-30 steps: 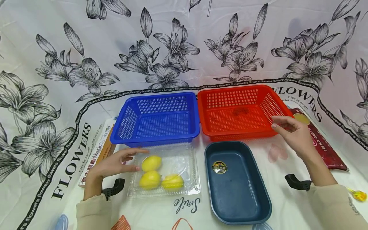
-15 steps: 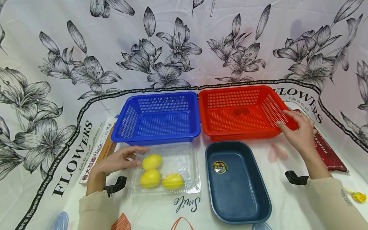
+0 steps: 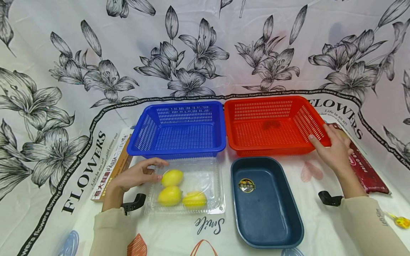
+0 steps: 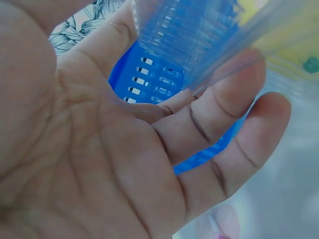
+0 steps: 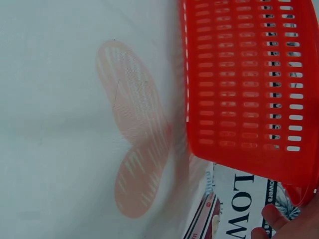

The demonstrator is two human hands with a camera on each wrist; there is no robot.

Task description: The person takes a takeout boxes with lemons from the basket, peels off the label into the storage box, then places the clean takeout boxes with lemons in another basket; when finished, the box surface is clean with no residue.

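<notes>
Three yellow lemons (image 3: 169, 196) sit inside a clear plastic container (image 3: 200, 174) on the cloth at centre left. My left hand (image 3: 137, 176) grips the container's left end, thumb at its near side and index finger at its far left corner. In the left wrist view the clear plastic wall rises past the curled fingers (image 4: 229, 104). Behind it stands a blue slotted basket (image 3: 179, 151). My right hand (image 3: 334, 149) holds the right rim of a red slotted basket (image 3: 272, 151), thumb over the rim and fingers outside. In the right wrist view only some fingertips show beside the rim.
A dark blue tray (image 3: 267, 213) with a round sticker stands right of the container. A pasta box (image 3: 112, 163) lies at the left. Beyond the right hand lies a dark red packet (image 3: 368, 170), with a small yellow flower (image 3: 401, 222) nearer the front.
My right hand has moved right and closed onto the red basket's rim. The left hand has closed in on the plastic container, whose near edge has shifted slightly away. The view has shifted slightly.
</notes>
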